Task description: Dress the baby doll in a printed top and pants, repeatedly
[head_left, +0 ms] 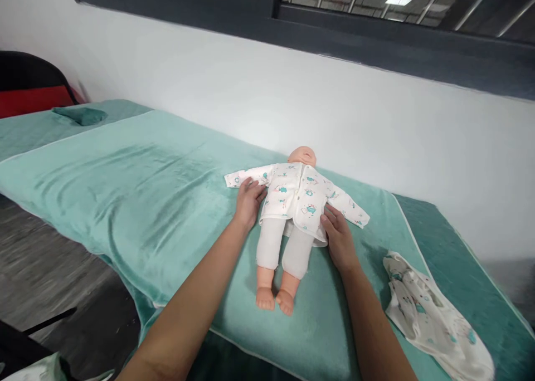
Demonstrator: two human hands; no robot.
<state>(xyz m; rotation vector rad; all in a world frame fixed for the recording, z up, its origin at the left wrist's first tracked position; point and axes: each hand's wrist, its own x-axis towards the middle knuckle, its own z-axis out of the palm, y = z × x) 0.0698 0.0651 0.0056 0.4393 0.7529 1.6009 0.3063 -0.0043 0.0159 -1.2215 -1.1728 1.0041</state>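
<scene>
A baby doll (303,156) lies on its back on a green plush cover (188,203), its head toward the wall. It wears a white printed jacket (288,194), overlapped at the front, with both sleeves spread outward. White fabric covers its legs, and the feet are bare. My left hand (249,201) rests against the jacket's left side, just below the sleeve, fingers extended. On the other side, my right hand (337,233) touches the jacket's side near its lower edge, fingers apart. Neither hand visibly grips anything; the undersides of the fingers are hidden.
Crumpled white printed baby clothing (434,320) lies at the right. A small dark green cloth item (81,115) sits at the far left end, near a black and red chair (35,86). Behind the bed are a white wall (175,74) and a dark window frame (376,41).
</scene>
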